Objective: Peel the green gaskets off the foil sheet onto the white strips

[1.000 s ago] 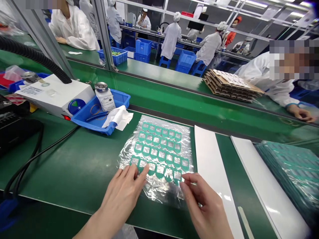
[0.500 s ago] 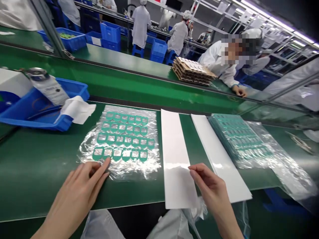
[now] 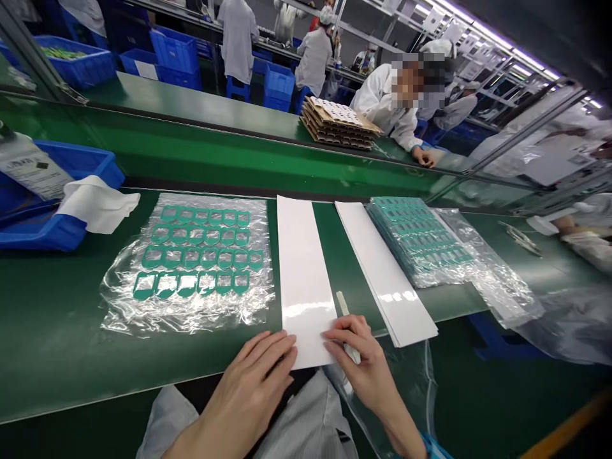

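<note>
A long glossy white strip [image 3: 308,274] lies on the green table in front of me. My left hand [image 3: 262,376] rests its outstretched fingertips on the strip's lower left edge. My right hand [image 3: 363,357] is closed in a pinch over the lower right edge; anything between thumb and forefinger is too small to make out. A pale, narrow stick-like tool [image 3: 342,305] lies partly hidden beneath this hand. Left of the strip, a clear plastic sheet [image 3: 119,306] carries rows of green, rounded frame-like pieces [image 3: 208,258].
More white strips [image 3: 387,274] lie to the right, beside a stack of plastic sheets with green pieces [image 3: 421,233]. A blue tray [image 3: 48,236] with a white cloth [image 3: 98,204] stands left. Across the divider, a co-worker [image 3: 382,95] leans near stacked cardboard [image 3: 337,124].
My left hand has left the plastic sheet and moved right onto the white strip. My right hand has shifted to its lower edge, and the pale tool now shows. The view has turned right.
</note>
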A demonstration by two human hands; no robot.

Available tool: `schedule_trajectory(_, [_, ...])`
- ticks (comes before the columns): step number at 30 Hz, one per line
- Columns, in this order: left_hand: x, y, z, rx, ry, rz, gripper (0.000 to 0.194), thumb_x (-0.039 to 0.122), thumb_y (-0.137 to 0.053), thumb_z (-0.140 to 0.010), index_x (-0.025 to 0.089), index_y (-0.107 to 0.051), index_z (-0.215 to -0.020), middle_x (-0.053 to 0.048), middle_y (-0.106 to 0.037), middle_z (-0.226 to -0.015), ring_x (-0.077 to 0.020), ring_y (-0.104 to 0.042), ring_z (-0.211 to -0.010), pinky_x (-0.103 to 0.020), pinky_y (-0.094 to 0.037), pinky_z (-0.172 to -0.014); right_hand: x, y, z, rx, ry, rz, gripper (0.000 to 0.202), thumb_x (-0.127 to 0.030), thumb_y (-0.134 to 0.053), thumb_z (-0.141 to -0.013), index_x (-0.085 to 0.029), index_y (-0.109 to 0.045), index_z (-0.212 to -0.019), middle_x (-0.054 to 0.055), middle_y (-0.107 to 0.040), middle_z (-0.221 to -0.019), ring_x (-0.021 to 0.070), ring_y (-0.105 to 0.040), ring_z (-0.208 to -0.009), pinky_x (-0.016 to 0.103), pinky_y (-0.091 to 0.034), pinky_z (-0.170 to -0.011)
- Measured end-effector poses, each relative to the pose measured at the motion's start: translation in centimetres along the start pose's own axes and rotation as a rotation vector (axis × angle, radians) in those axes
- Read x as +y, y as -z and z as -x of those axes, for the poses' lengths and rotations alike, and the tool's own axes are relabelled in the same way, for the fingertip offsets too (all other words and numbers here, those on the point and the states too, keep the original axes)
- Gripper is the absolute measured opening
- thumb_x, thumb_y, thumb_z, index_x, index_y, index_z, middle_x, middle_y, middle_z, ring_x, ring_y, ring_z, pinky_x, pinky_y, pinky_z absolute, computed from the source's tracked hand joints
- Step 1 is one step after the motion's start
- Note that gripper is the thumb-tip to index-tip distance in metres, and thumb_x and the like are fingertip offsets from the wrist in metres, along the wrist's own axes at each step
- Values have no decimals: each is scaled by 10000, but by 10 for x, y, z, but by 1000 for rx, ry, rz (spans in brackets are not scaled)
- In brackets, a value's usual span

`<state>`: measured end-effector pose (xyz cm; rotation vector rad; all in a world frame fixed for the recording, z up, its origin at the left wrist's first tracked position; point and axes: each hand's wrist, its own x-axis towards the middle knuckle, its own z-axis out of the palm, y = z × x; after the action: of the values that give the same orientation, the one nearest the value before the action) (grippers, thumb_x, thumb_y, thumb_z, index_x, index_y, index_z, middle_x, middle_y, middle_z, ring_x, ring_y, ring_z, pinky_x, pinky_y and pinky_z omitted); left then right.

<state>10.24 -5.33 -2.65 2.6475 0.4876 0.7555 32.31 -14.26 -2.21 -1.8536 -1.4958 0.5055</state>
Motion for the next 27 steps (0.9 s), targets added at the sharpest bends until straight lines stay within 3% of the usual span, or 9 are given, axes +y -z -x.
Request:
schedule_trajectory(3, [-3, -9, -2, 16, -2, -36, 313, 63, -413, -939, 124, -564, -1206, -101, -620, -1192, -217, -580, -1123, -435, -535, -961, 3, -2, 4, 0, 31, 31, 160, -296, -553, -943, -251, -699, -900, 55, -586, -934, 237, -540, -934, 397, -427, -813])
schedule_trajectory(10, [-2, -9, -1, 10, 15, -22, 313, 54, -413, -932, 134, -563, -1194, -98, -626, -1180, -219, -587, -1114, -442, -542, -947, 3, -3, 5, -4, 47, 51, 154, -287, -540, -941, -248, -685, -905, 52, -580, -932, 239, -535, -952, 389, -406, -820])
schedule_trajectory(21, [0, -5, -3, -14, 36, 41, 315, 34, -433, -911, 134, -555, -1183, -92, -622, -1171, -220, -586, -1101, -451, -527, -955, 2, -2, 3, -94, 36, 105, 136, -265, -506, -952, -236, -630, -904, 50, -558, -961, 247, -505, -993, 393, -360, -843])
schedule_trajectory(27, [-1, -6, -2, -20, 54, 69, 310, 42, -436, -918, 143, -546, -1191, -86, -610, -1192, -213, -566, -1123, -440, -508, -977, -12, 2, -3, -189, 14, 204, 94, -216, -488, -946, -216, -552, -877, 46, -531, -952, 241, -494, -947, 380, -365, -808])
